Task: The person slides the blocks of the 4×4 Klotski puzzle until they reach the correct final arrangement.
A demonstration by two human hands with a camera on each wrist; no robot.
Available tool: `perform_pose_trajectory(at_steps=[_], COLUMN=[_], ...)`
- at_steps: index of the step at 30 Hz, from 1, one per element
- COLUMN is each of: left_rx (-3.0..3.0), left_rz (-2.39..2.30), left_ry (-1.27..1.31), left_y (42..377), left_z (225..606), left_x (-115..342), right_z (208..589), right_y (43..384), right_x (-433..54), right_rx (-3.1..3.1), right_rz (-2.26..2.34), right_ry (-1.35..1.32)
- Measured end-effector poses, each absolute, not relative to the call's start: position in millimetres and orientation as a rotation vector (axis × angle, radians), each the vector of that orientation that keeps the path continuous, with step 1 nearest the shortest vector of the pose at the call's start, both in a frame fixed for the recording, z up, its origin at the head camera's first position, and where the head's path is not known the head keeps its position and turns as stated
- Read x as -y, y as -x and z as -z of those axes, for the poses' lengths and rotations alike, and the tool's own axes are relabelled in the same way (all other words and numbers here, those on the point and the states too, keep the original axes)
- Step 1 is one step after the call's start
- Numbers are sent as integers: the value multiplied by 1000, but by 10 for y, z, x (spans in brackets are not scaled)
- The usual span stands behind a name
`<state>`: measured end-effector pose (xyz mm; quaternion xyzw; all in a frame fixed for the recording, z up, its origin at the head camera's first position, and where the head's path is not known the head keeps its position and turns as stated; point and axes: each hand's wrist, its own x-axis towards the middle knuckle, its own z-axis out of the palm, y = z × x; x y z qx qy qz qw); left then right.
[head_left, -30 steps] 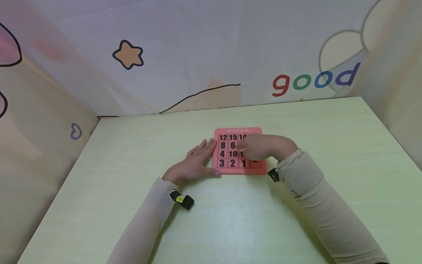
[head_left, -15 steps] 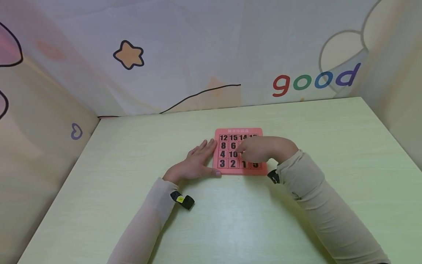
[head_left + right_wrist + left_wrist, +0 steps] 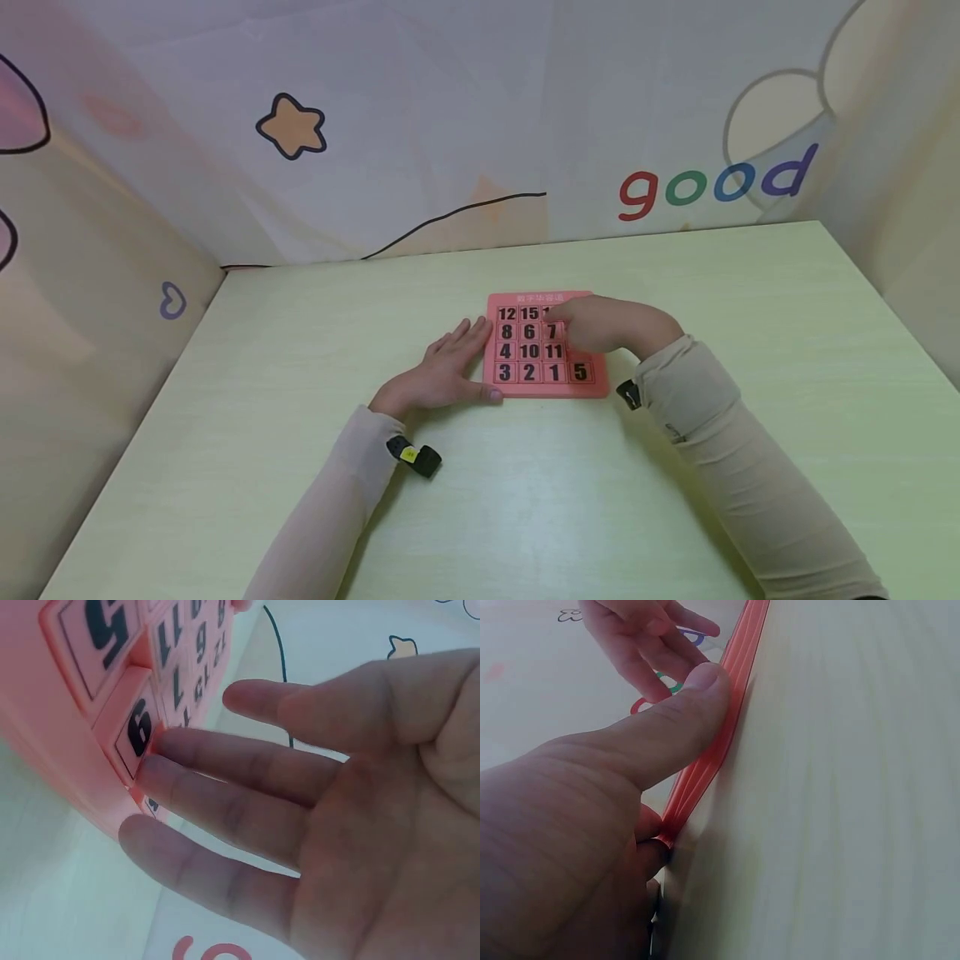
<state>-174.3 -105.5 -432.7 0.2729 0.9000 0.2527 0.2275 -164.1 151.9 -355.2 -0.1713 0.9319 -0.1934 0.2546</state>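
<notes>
Gently now: sliding puzzle flat on the table.
Left hand, fingers spread, touches its left edge; right hand, fingers extended and ungripping, touches a tile. I'd push squarely.

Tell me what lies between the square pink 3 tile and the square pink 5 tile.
The square pink 2 tile and square pink 1 tile, side by side between the 3 tile and 5 tile, in the head view.
</notes>
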Motion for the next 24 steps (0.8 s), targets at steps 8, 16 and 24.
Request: perform_pose_trajectory(at_steps=[8, 16, 24], left_rx=[-2483, -2482, -2478], left_rz=[-693, -702, -713], left_ry=[-762, -765, -768], left_y=[1742, 1750, 1745], left_z=[4329, 4330, 4336], left_x=[1058, 1061, 1062], right_z=[3576, 3596, 3743], right_y=[1654, 1705, 1770], right_x=[-1500, -1543, -1566], right_rx=[-2539, -2622, -2558], right_rz=[505, 671, 597], right_ry=[493, 416, 423])
